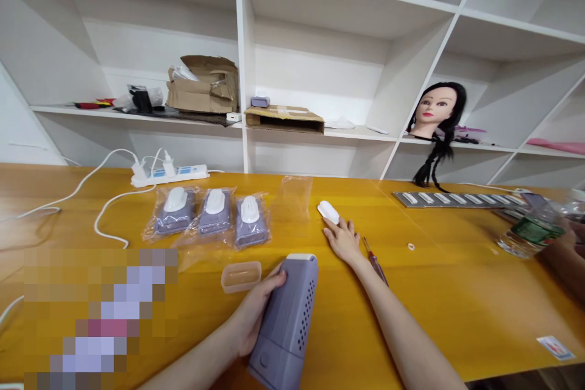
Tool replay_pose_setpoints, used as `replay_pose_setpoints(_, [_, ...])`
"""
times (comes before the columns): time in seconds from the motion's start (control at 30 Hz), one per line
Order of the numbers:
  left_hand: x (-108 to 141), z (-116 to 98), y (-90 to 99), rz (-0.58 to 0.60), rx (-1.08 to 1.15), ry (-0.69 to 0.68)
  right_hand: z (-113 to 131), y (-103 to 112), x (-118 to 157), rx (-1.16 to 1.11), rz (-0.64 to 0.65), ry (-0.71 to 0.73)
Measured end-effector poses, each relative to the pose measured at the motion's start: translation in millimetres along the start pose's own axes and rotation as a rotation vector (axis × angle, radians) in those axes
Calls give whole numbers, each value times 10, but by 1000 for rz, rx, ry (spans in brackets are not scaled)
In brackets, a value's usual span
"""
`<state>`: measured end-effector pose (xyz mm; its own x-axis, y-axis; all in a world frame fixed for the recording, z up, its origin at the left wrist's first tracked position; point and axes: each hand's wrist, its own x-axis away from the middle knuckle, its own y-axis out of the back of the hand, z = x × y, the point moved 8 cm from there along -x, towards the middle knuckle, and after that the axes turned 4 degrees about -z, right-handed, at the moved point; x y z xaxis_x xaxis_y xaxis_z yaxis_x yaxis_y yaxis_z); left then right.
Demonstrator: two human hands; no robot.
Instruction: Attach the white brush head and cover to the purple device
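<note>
My left hand (258,312) grips a purple handheld device (287,317) with a perforated side, lying near the front of the yellow table (457,292). My right hand (342,241) stretches forward with its fingers spread flat on the table; the fingertips touch a small white oval piece (328,212). A small clear plastic cap (241,275) lies just left of the device. Three purple devices sealed in clear bags (211,212) lie in a row further back, with an empty clear bag (292,198) beside them.
A red-handled screwdriver (375,261) lies right of my right wrist, and a small white ring (411,247) beyond it. A white power strip (169,175) with cables sits at the back left. A tray of white pieces (457,198), a plastic bottle (530,233) and a mannequin head (436,111) are at right.
</note>
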<state>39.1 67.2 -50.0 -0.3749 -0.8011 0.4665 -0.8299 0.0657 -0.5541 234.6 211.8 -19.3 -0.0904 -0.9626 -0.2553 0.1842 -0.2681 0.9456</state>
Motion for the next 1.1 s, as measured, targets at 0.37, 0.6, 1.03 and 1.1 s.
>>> replay_pose_setpoints(0.37, [11, -37, -8, 28, -9, -11, 22, 199, 88, 46, -77, -57])
replay_pose_setpoints(0.6, [50, -76, 8, 8, -4, -9, 36, 218, 87, 43, -79, -53])
replay_pose_setpoints(1.03, [34, -97, 12, 10, 64, -29, 8, 203, 14, 35, -102, -75])
replay_pose_setpoints(1.1, [11, -54, 15, 25, 110, 10, 17, 206, 17, 31, -100, -79])
